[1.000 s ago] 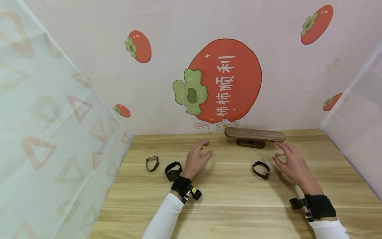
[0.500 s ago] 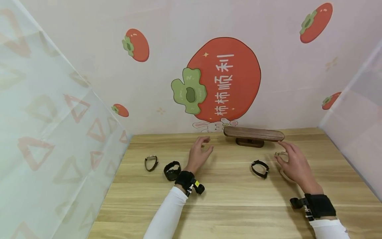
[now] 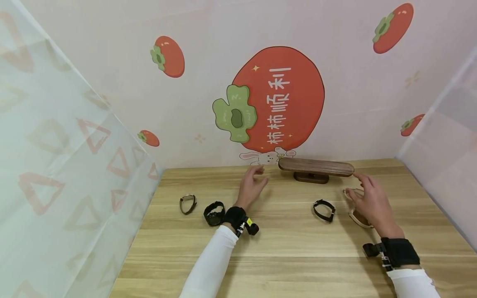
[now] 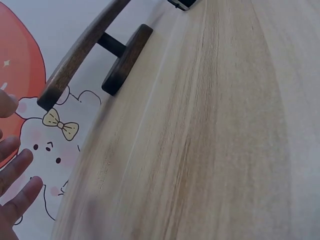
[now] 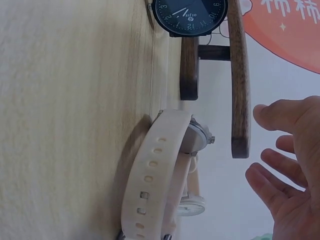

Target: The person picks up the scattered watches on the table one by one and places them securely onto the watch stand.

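Observation:
My right hand (image 3: 374, 203) hovers above two pale-strapped watches, its fingers loosely bent and holding nothing. Its fingertips are right at the right end of a dark wooden watch stand (image 3: 316, 167). Below that hand, a white-strapped watch (image 5: 150, 180) stands on its side, partly covering a second light watch (image 5: 192, 206). A watch with a black dial (image 5: 190, 15) is close to the stand in the right wrist view. My left hand (image 3: 251, 186) is held over the table left of the stand, fingers relaxed and apart, with nothing in them; some of its fingers (image 4: 20, 172) show in the left wrist view.
At the left of the wooden table (image 3: 261, 256) lie a thin brown-strapped watch (image 3: 188, 204) and a chunky black watch (image 3: 214, 213). Behind the table rises a wall (image 3: 201, 99) with printed persimmons, and side panels (image 3: 82, 186) close in the left and right.
My left hand has drifted slightly forward and right. My right hand has shifted a little forward to the stand's end, uncovering more of the white strap below. The watches and stand have not moved.

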The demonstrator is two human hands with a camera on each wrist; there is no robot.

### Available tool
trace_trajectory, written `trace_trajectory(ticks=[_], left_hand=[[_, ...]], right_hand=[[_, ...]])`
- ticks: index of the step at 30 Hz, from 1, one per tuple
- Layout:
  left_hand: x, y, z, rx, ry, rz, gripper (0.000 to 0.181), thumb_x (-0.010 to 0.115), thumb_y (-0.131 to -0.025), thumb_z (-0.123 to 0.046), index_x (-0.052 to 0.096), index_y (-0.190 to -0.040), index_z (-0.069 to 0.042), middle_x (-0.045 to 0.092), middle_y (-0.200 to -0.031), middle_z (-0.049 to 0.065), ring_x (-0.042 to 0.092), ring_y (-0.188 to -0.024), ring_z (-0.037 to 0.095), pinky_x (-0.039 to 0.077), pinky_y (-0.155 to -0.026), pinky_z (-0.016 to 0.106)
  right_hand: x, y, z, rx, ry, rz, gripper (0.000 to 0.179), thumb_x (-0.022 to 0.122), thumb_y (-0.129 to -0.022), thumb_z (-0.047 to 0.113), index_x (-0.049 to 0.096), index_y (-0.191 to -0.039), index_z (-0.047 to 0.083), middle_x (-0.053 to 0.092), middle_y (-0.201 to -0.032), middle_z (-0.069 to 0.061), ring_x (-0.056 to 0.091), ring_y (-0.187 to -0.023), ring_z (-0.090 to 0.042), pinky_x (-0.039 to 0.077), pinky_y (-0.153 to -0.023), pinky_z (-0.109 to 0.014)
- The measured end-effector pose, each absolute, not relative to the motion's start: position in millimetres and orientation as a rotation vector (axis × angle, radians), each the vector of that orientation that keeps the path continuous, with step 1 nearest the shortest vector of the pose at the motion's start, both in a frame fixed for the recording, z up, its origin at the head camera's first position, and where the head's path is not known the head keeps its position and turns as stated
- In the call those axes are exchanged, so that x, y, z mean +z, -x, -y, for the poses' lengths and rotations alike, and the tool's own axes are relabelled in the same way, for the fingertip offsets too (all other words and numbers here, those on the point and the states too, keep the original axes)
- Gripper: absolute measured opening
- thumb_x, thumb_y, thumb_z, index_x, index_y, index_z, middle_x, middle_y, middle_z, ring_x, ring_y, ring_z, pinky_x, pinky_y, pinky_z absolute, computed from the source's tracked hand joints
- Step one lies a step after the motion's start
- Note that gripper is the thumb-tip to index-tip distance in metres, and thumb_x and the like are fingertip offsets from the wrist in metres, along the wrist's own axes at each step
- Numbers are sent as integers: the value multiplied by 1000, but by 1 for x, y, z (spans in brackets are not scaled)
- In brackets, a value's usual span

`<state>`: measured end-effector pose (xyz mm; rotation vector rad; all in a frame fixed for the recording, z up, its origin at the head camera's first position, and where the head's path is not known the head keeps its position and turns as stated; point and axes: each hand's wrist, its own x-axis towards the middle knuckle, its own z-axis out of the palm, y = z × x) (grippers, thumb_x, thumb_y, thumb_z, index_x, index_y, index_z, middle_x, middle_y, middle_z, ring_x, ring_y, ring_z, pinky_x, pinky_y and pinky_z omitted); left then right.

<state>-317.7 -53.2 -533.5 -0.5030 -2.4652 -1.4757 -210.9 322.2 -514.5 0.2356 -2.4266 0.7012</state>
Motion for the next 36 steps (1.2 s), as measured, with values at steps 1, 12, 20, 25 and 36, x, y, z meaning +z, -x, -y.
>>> trace_trajectory(ticks=[1, 12, 20, 25, 36], left_hand=[[-534, 319, 52, -1482, 503, 2469, 44, 76, -100, -14, 62, -142, -8, 68, -133, 11, 68, -124, 26, 62, -101, 44], [-532, 329, 35, -1605, 518, 2462, 47, 78, -98, -10, 63, -143, -9, 66, -137, 11, 67, -127, 28, 62, -102, 43], [-529, 330, 25, -1591, 551, 2506, 49, 77, -100, -12, 60, -145, -4, 63, -140, 12, 65, -129, 28, 61, -104, 41], [-529, 330, 19, -1565, 552, 2514, 49, 76, -101, -13, 59, -146, -1, 63, -140, 12, 65, -129, 28, 61, -105, 40], [-530, 337, 2, -1496, 523, 2545, 50, 75, -102, -17, 59, -147, -6, 59, -143, 15, 63, -133, 32, 59, -107, 42]], right_hand=[[-515, 211, -323, 703, -231, 2429, 61, 86, -83, -5, 58, -137, -12, 58, -126, -37, 57, -105, -53, 50, -83, -66], [-516, 216, -325, 787, -136, 2503, 58, 79, -93, 1, 54, -143, -11, 54, -133, -37, 55, -110, -54, 49, -85, -69], [-517, 221, -327, 784, -125, 2494, 55, 78, -94, 1, 54, -142, -11, 53, -134, -36, 55, -111, -52, 49, -84, -67], [-515, 224, -329, 797, -120, 2484, 55, 78, -93, 0, 54, -141, -13, 52, -136, -37, 56, -112, -53, 51, -85, -67], [-510, 232, -332, 829, -89, 2552, 58, 75, -97, 3, 49, -146, -14, 48, -142, -40, 54, -117, -57, 51, -90, -72]])
